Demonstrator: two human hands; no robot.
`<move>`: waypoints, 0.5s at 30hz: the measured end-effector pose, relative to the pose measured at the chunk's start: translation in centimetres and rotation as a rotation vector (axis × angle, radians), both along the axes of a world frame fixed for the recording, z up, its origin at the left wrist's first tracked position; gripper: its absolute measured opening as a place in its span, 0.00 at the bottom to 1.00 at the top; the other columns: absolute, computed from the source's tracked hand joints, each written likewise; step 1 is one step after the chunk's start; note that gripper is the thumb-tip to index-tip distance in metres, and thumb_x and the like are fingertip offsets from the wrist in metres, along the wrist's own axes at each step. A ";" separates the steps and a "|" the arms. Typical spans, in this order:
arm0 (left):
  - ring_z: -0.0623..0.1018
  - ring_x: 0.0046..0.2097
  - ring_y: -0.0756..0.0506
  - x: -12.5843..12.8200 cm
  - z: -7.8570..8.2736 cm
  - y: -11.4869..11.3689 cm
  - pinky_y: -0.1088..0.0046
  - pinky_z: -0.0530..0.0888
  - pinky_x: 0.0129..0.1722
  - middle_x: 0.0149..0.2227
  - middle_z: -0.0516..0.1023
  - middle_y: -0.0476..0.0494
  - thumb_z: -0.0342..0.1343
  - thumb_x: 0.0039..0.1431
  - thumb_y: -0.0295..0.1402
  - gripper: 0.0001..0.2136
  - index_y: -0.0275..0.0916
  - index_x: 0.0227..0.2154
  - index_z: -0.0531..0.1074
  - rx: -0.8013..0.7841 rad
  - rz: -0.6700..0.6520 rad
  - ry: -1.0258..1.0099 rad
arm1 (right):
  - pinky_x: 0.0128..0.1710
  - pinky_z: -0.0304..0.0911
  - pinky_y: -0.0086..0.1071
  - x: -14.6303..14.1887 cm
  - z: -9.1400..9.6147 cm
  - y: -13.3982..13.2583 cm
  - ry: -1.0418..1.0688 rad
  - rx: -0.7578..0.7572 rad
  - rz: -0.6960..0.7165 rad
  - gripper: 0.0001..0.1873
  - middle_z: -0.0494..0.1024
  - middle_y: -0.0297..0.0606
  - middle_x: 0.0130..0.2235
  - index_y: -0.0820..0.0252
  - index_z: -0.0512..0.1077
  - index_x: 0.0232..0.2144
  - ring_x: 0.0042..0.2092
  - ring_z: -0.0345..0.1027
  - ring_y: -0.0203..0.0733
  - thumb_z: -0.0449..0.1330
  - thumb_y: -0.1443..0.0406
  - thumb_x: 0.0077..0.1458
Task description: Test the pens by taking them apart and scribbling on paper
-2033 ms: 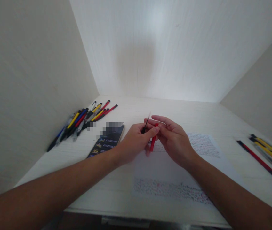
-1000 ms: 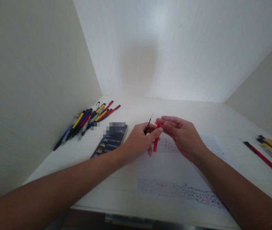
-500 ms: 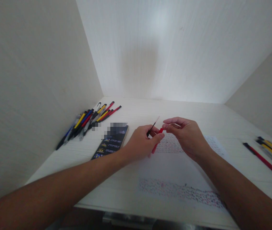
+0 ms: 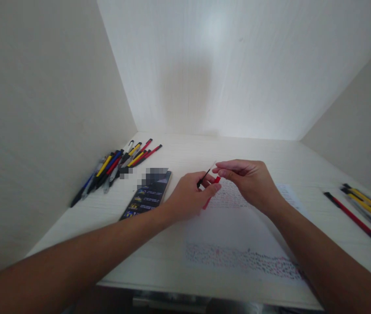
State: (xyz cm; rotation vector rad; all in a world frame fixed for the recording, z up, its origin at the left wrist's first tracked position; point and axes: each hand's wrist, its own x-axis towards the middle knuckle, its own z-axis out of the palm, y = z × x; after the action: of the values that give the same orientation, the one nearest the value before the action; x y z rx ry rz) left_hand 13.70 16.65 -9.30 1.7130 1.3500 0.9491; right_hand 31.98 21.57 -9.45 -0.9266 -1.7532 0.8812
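My left hand (image 4: 194, 194) is closed around a red pen barrel (image 4: 207, 203), which slants up between thumb and fingers with its red top end showing. The same hand also holds a thin pen refill (image 4: 207, 172), dark along its length with a pale upper end and a black piece at its base. My right hand (image 4: 249, 179) is closed in a pinch just above the barrel's top, its fingertips by the refill's pale end. Whatever lies between those fingertips is too small to make out. Beneath both hands is a sheet of paper (image 4: 225, 229) covered in rows of small red and dark marks.
A phone (image 4: 148, 194) with a lit screen lies left of my left hand. Behind it, along the left wall, is a pile of several pens (image 4: 111, 168) in mixed colours. More pens (image 4: 365, 218), red, yellow and grey, lie at the right. Pale panels enclose the desk (image 4: 188, 148).
My right hand has moved slightly left relative to my left hand, bringing its fingertips closer to the refill's pale end. The left hand keeps its hold. The whole view has shifted a little.
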 end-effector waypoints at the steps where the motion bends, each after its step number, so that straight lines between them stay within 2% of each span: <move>1: 0.72 0.22 0.53 0.0 0.0 0.0 0.77 0.68 0.24 0.21 0.74 0.51 0.58 0.61 0.39 0.10 0.37 0.35 0.77 0.000 0.000 0.000 | 0.49 0.72 0.47 0.0 -0.1 0.0 0.001 0.007 0.021 0.07 0.85 0.35 0.40 0.48 0.83 0.37 0.42 0.79 0.45 0.69 0.60 0.53; 8: 0.72 0.22 0.53 0.0 -0.1 0.0 0.77 0.68 0.24 0.21 0.74 0.51 0.58 0.61 0.39 0.10 0.37 0.34 0.77 0.035 -0.002 -0.039 | 0.49 0.73 0.47 0.1 -0.3 0.1 0.015 -0.002 0.045 0.08 0.85 0.36 0.40 0.49 0.83 0.38 0.42 0.80 0.45 0.69 0.59 0.54; 15: 0.73 0.24 0.53 0.0 -0.1 0.0 0.77 0.68 0.24 0.25 0.77 0.49 0.58 0.61 0.40 0.10 0.38 0.35 0.77 0.089 0.018 -0.116 | 0.49 0.73 0.45 -0.2 0.5 -0.6 0.085 -0.062 0.095 0.11 0.85 0.38 0.41 0.51 0.82 0.41 0.43 0.79 0.44 0.70 0.60 0.53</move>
State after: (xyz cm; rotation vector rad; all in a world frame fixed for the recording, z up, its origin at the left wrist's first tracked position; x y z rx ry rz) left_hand 13.74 16.63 -9.39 1.6862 1.2664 1.1161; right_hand 31.76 20.96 -8.93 -0.8387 -1.7167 1.0266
